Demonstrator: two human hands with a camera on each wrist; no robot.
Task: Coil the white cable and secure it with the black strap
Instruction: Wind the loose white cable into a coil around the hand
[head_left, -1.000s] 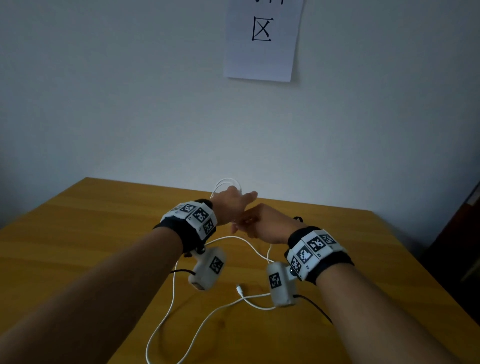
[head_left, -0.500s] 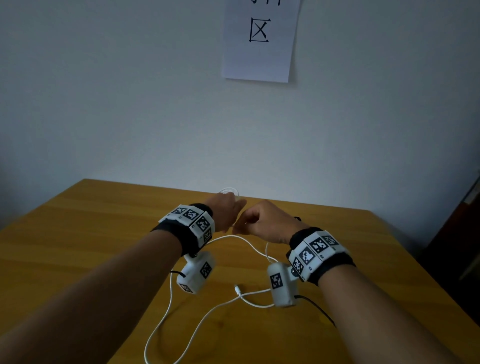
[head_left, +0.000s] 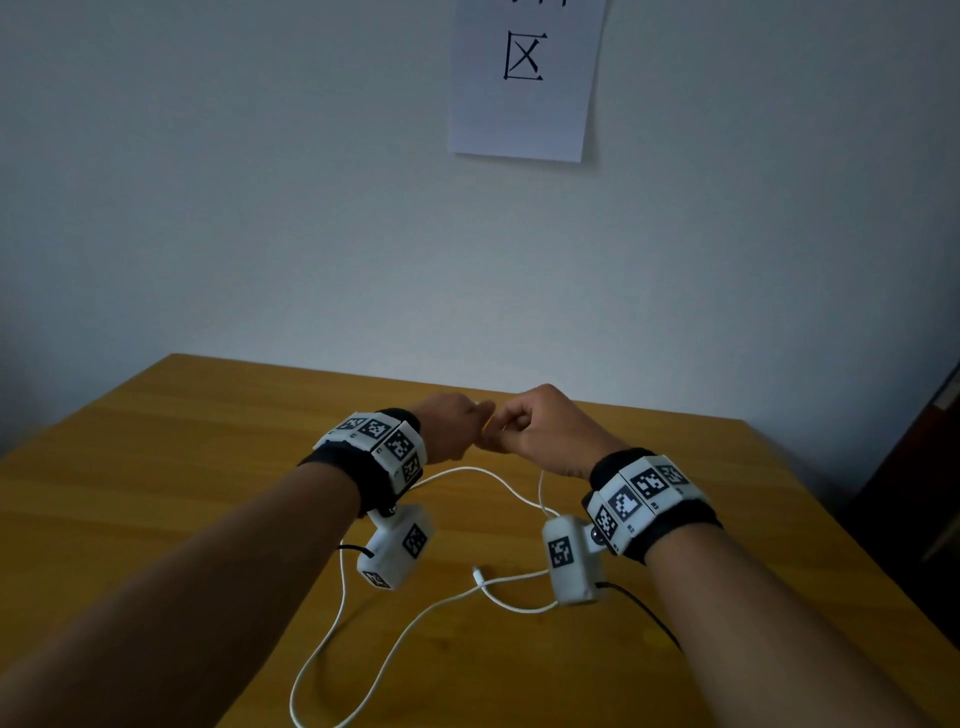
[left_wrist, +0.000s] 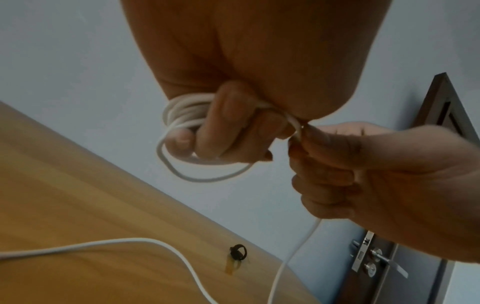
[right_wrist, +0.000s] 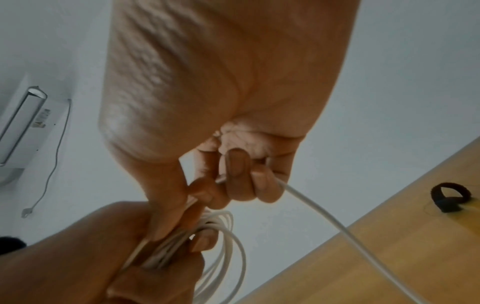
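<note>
Above the table (head_left: 156, 467), the left hand (head_left: 447, 423) grips several finished loops of white cable (left_wrist: 187, 115) while the right hand (head_left: 540, 431) pinches the feeding strand; coiling continues, black strap (left_wrist: 237, 252) waiting beyond.

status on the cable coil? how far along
Partway. Done: several loops of the white cable sit bunched in the left hand. In hand: the right hand pinches the next stretch at the left's grip. Left: slack across the table; black strap lies untouched.
</note>
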